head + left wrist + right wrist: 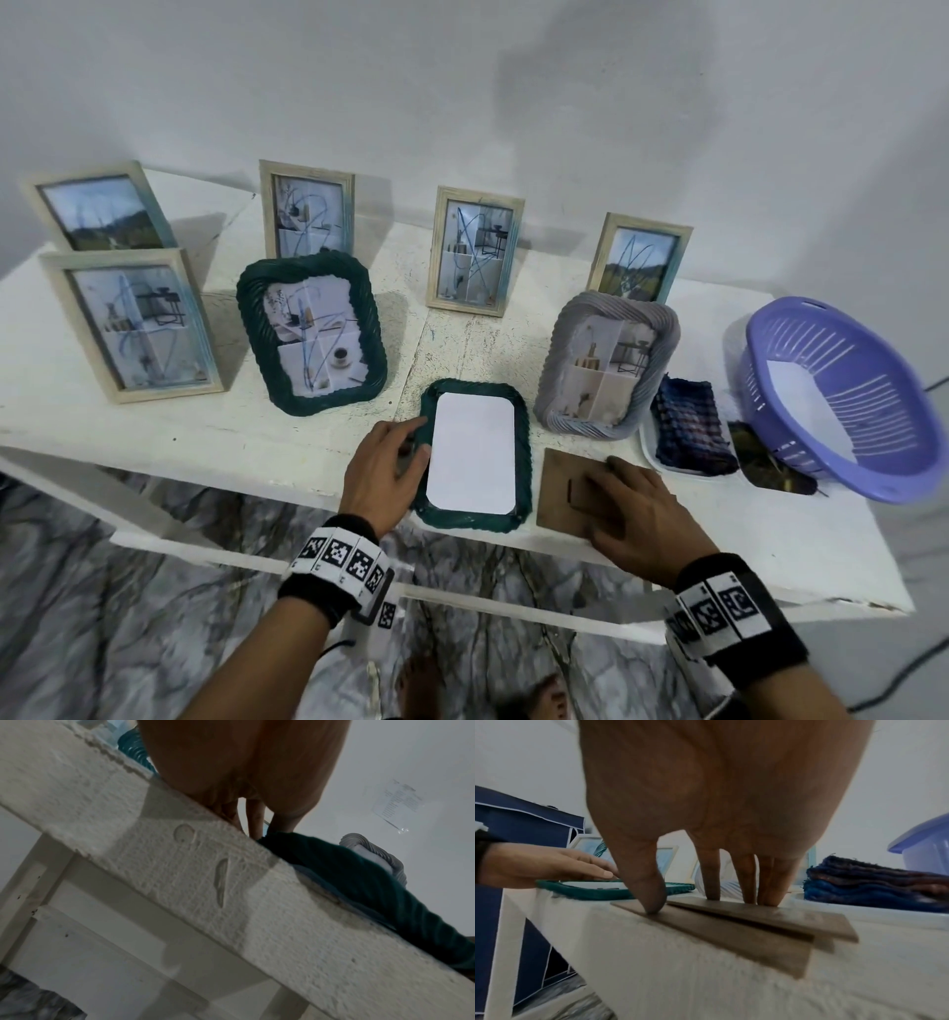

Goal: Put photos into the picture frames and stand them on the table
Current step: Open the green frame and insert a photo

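Six frames (308, 210) stand filled beyond both grips. Left grip (382, 470) flat, steadying face-down frame (472, 455); right grip (634, 511) flat on backing (560, 483), unfitted.

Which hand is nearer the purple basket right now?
Right. The right hand rests on the brown backing board, a little left of the purple basket. The left hand is farther left, at the flat green frame.

Both forearms reach forward, each wrist wrapped in a black band with square markers. The left hand (382, 465) lies palm down, fingers relaxed and loosely spread, thumb stretched out. The right hand (634, 509) is also palm down, straight fingers (712, 874) and thumb pressing downward at their tips.
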A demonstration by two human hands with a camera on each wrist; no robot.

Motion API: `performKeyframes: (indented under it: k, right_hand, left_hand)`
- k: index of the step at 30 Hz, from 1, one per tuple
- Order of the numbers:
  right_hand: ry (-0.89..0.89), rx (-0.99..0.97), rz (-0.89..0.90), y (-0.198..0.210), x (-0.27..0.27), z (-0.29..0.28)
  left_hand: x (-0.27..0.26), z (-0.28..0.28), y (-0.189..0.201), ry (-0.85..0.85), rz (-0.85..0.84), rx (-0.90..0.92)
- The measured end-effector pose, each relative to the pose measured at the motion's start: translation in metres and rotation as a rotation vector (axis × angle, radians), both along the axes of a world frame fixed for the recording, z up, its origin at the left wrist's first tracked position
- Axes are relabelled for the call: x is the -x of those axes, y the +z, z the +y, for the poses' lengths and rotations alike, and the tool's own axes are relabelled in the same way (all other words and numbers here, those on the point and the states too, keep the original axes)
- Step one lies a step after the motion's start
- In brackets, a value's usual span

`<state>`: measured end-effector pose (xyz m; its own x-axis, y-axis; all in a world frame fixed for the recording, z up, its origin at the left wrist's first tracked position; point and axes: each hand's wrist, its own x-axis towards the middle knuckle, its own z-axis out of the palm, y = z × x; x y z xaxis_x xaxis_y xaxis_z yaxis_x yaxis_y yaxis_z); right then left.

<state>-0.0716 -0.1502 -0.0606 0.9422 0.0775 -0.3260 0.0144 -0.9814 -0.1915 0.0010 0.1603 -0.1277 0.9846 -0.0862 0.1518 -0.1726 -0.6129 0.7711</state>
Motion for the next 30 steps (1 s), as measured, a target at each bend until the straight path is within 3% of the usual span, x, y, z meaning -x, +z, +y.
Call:
performKeyframes:
  k: [9,17,30]
  right_hand:
    - [-0.071,0.06,-0.059,0.006,-0.002,-0.003]
    - [-0.34,-0.14,-0.236,0.033,0.005,0.033]
    - [-0.251,-0.008,-0.192,0.036,-0.06,0.151]
  left_hand:
    - [0.0,0.005,-0.001,-0.034,-0.019,0.007]
    - [0.0,0.007,-0.001,-0.044,-0.014,0.025]
    - [0.0,0.009,-0.002,-0.088,-0.053,-0.013]
